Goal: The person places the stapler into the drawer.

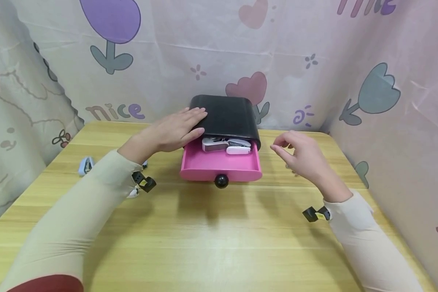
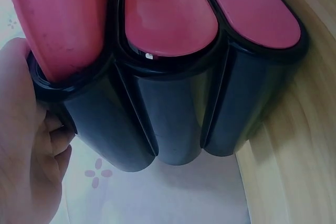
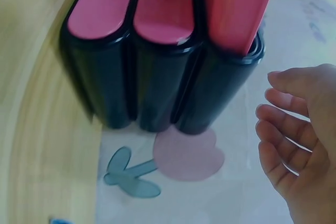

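A black desktop drawer unit [image 1: 224, 115] with three stacked pink drawers stands on the table. Its top drawer [image 1: 222, 162] is pulled out by its round black knob side, and white and grey staplers [image 1: 215, 144] lie toward the back of it. My left hand [image 1: 177, 129] rests on the upper left edge of the unit with fingers extended. To the right of the drawer, my right hand [image 1: 301, 154] hovers in the air, loosely curled and holding nothing. In the right wrist view that hand [image 3: 302, 124] is apart from the unit. The middle and bottom drawers [image 2: 252, 9] are pushed in.
A light blue stapler [image 1: 85, 166] lies on the wooden table [image 1: 219, 251] at the left. A small white item [image 1: 133, 193] is partly hidden by the left forearm. Small brownish items [image 1: 292, 170] lie under the right hand. Printed curtains [image 1: 175, 52] hang behind and beside the table.
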`<state>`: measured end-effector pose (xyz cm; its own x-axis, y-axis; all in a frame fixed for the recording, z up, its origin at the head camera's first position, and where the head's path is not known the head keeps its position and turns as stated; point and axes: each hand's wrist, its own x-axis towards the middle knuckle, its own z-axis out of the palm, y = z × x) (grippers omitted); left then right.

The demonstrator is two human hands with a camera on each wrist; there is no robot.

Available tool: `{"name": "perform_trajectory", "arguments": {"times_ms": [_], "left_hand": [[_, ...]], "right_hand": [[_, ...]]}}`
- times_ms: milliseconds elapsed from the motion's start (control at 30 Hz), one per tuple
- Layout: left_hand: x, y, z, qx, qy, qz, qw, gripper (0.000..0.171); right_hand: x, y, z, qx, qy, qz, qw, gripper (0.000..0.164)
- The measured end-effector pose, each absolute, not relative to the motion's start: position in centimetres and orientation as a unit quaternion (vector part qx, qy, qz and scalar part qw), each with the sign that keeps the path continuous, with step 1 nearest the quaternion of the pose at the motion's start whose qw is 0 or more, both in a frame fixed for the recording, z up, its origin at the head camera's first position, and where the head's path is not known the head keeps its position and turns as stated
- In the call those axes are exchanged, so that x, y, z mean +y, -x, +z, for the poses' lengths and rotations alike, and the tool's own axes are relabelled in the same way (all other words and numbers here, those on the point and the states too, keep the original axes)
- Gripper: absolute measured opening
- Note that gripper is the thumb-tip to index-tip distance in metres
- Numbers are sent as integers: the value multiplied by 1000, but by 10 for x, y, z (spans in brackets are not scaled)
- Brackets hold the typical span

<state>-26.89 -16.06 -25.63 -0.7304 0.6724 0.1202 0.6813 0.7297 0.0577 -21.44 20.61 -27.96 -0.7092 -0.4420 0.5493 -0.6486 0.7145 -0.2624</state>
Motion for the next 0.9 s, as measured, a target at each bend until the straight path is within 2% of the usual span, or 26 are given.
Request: {"name": "perform_trajectory", "arguments": {"times_ms": [200,400,900], "left_hand": [[-161,270,-256,-931,359,-53,40,68],[-161,270,-257,-933,354,-57,37,68],[-159,269,-256,-935,350,-56,28,68]], "right_hand": [[223,223,-293,-906,-288,231,209,8],[242,231,-306,-907,-279,261,175,18],[284,246,-338,-925,-219,307,42,56]]}}
